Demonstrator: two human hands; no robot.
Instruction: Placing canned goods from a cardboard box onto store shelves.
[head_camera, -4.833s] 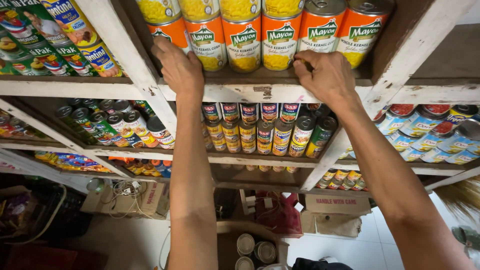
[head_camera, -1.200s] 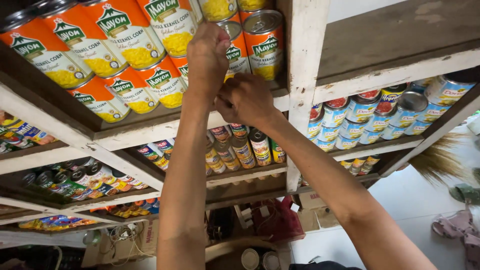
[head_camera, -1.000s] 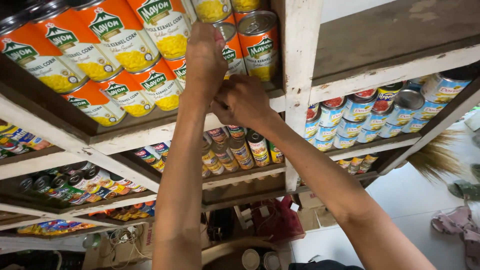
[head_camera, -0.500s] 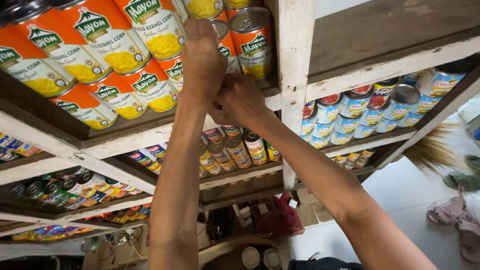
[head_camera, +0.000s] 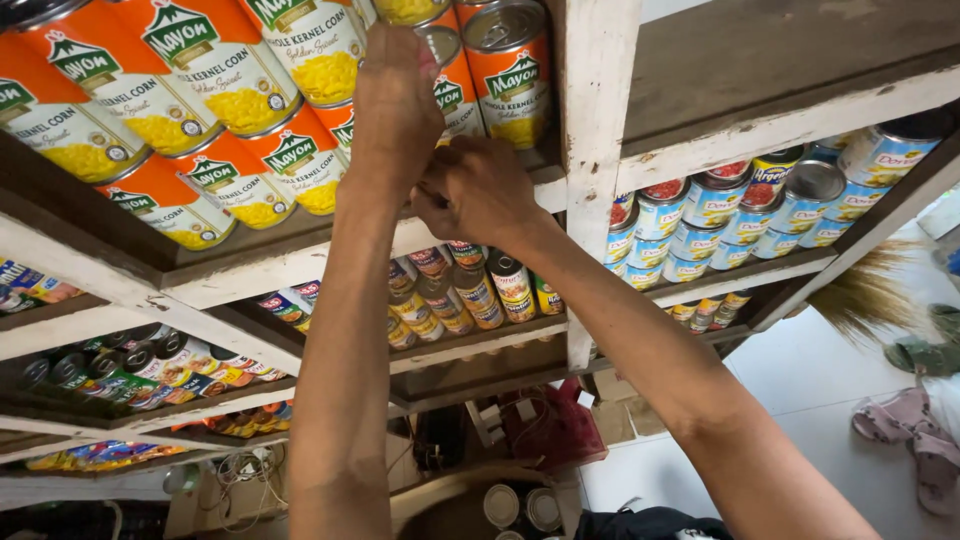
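- Since about five seconds back, both hands have come off the shelf's front edge, where they sat apart, and bunched up together at one orange corn can by the white post; the view has swung left too.
- Left hand (head_camera: 395, 105) is wrapped over the front of that orange corn can (head_camera: 452, 85), fingers curled around it, so it looks clamped on the can, though the hand hides most of the contact.
- Right hand (head_camera: 478, 190) sits just under the left one, touching it, fingers curled in. Can't tell whether it grips the can or only the other hand.
- The can stands on the top shelf board (head_camera: 300, 262), second can left of the white post (head_camera: 592, 150).
- Right against the post is another corn can (head_camera: 512, 70) with its metal lid showing.
- Further left of the post, a stacked row of orange corn cans (head_camera: 200, 120).
- Right of the post, one shelf down, blue-labelled cans (head_camera: 740, 215).
- Left of the post on that lower shelf, small mixed cans (head_camera: 470, 290).
- Far right of the post, a broom (head_camera: 865, 295) and sandals (head_camera: 915, 435) on the floor.
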